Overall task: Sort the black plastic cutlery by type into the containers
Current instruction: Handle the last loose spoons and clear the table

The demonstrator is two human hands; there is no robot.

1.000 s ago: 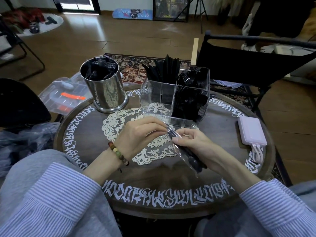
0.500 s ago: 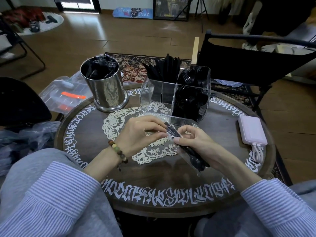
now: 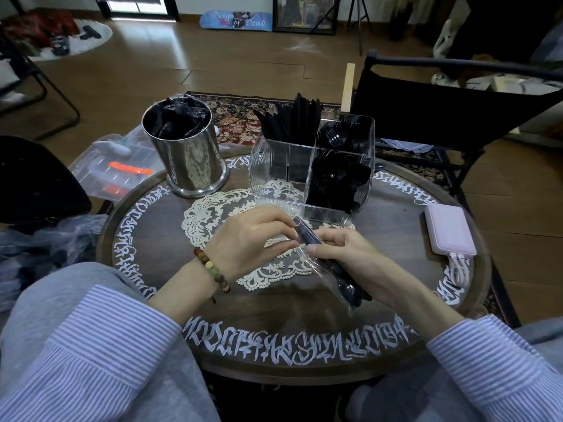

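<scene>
Sorting well advanced; 1 wrapped set in hand, not yet opened.

The clear divided container (image 3: 310,166) already stands stocked with black cutlery in 3 compartments, while the steel canister (image 3: 185,153) holds more wrapped pieces. The wrapped cutlery packet (image 3: 332,266) sits over the table, gripped by the right hand (image 3: 344,254); the left hand (image 3: 253,239) pinches its top end.

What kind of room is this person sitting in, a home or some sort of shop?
Most likely a living room at home. The round table carries a lace doily, a patterned rug lies on the wood floor, and a framed picture leans against the far wall.
</scene>
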